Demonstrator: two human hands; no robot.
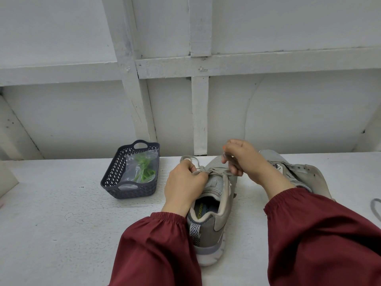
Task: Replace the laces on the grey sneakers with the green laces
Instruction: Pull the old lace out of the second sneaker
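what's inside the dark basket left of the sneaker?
A clear plastic bag lies in the basket, with the green laces bunched inside it. The basket's near wall hides the bag's front edge, and anything beneath the bag cannot be seen.

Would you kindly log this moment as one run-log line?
phase: unlacing grey mesh sneaker | left hand: pinches grey lace | right hand: pinches lace | green laces: bagged in dark lattice basket

Plain workroom or shed: rough white-painted bench (61, 223); directly behind the bench, white-painted wall panels (299, 112) braced by timber battens (200, 112).
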